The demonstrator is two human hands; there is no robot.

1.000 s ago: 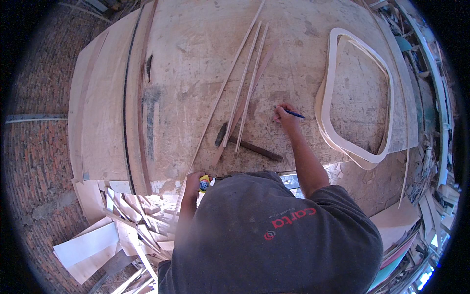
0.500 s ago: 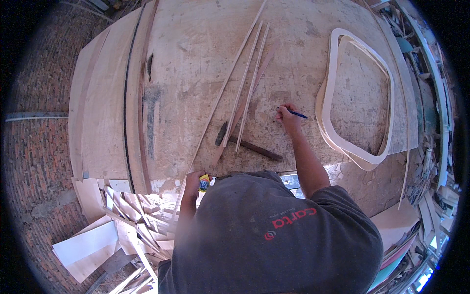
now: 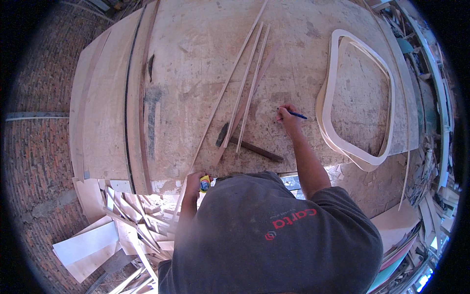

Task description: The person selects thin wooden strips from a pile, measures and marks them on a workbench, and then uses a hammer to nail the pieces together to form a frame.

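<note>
My right hand (image 3: 289,115) is closed round a dark blue pen (image 3: 298,115), low over the wooden tabletop (image 3: 196,54). At the near edge of the table my left hand (image 3: 194,183) grips a small yellow tape measure (image 3: 204,184), its fingers partly hidden. A long thin wooden strip (image 3: 223,93) runs up from beside that hand across the top. Between the hands lies a hammer (image 3: 262,151) with a dark head and wooden handle. Two shorter thin strips (image 3: 254,85) and a flatter brownish strip (image 3: 267,63) cross over or beside it.
Pale rounded wooden frames (image 3: 329,105) lie stacked at the right of the table. A raised wooden rail (image 3: 137,93) crosses its left side. Offcuts and boards (image 3: 88,245) heap below at the left, with more scrap (image 3: 428,161) along the right. A brick wall (image 3: 39,161) stands at the far left.
</note>
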